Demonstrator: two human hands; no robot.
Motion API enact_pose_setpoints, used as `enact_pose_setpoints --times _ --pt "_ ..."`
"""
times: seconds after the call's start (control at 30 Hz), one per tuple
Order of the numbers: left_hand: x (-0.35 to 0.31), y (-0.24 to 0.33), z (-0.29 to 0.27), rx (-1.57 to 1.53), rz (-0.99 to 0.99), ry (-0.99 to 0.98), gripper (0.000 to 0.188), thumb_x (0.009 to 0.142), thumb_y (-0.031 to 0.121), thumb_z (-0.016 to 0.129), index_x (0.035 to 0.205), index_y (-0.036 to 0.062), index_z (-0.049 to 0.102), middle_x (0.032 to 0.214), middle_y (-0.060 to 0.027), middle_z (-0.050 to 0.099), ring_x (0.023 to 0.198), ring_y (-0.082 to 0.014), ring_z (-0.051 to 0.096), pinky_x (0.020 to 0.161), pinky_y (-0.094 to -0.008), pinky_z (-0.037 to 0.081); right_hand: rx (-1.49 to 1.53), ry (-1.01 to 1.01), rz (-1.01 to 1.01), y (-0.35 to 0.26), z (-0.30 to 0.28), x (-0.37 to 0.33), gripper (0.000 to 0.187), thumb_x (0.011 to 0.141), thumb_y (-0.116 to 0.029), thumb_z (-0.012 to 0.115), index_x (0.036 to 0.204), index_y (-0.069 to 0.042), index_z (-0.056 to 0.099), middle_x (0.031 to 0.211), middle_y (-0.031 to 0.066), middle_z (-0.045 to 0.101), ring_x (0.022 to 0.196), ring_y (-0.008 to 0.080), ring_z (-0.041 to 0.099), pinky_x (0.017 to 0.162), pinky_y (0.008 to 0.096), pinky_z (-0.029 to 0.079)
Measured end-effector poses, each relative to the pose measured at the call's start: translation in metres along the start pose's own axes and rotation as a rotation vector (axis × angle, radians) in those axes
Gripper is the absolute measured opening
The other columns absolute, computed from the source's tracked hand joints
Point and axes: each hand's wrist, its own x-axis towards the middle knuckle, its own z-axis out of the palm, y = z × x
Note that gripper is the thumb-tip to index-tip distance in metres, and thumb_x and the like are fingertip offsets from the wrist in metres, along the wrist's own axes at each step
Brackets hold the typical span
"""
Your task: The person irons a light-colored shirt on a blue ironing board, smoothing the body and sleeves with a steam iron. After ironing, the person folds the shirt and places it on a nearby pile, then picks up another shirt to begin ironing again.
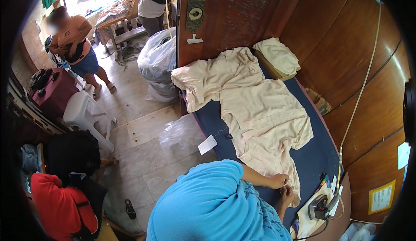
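Note:
A pale cream garment (268, 111) lies spread and creased over a dark blue padded ironing table (212, 119). At the garment's near end my left hand (280, 181) pinches its edge. Just below, my right hand (286, 196) has its fingers closed on the same edge, almost touching the left. What small detail sits between the fingertips is too small to make out. My blue sleeve and shirt (203, 202) fill the lower middle. An iron (320, 207) with a cord rests on a light cloth (307, 217) right of my hands.
Beyond the garment lies a box with folded cloth (277, 54). A white rectangular card (207, 144) lies at the table's left edge. Plastic bags (182, 134) and a white stool (89, 113) stand on the floor. Two people (76, 43) stand further back. Red clothing (60, 206) is at lower left.

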Motion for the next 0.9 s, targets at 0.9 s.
enact_pose_setpoints --times 0.9 --pt "-0.013 0.014 -0.017 0.238 0.094 -0.146 0.011 0.078 0.011 0.055 0.087 0.0060 0.051 0.080 -0.0144 0.060 0.078 -0.0337 0.058 0.067 -0.0415 0.043 -0.183 -0.028 -0.016 -0.013 0.011 0.006 0.014 0.074 -0.011 0.053 0.077 0.003 0.054 0.061 0.0037 0.051 0.052 0.0100 0.046 0.049 0.0239 0.038"
